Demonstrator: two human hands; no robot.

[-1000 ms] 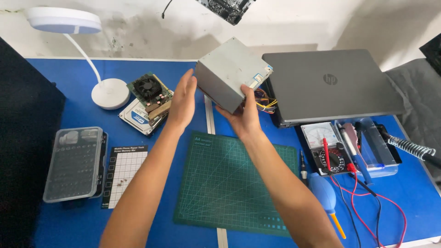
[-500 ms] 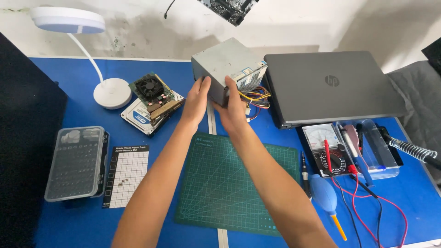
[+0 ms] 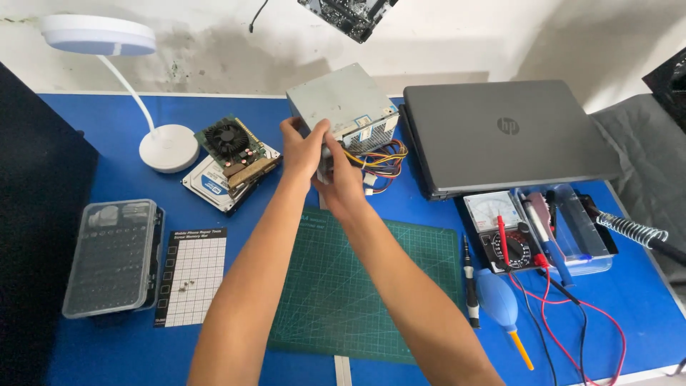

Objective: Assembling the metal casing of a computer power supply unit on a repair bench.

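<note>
Head view: the green mat (image 3: 350, 286) lies nearest, under both forearms. Left of it sit a white grid sheet (image 3: 191, 275) with a dark header strip and a few small screws on it, and a clear bit case (image 3: 113, 257). Right of the mat lie a screwdriver (image 3: 470, 282), a blue blower (image 3: 500, 304) and a meter (image 3: 504, 229) with red and black leads.

Beyond the mat the left hand (image 3: 304, 146) and right hand (image 3: 341, 179) meet at the near lower corner of the grey metal box (image 3: 343, 104), fingers curled and pressed onto it, the two hands touching. A second ago they were spread apart on either side of the box, which was lifted and tilted; half a second ago they had already closed in at its front. Now the box sits lower, at the blue table's (image 3: 128, 136) far middle, just left of the closed grey laptop (image 3: 500, 132), its coloured wires (image 3: 379, 157) spilling out on the right. A white rectangular label shows on its right face.

Left of the box a fan card (image 3: 229, 143) rests on a drive (image 3: 214, 182) with a white-and-blue label, near the white lamp (image 3: 168, 146).
</note>
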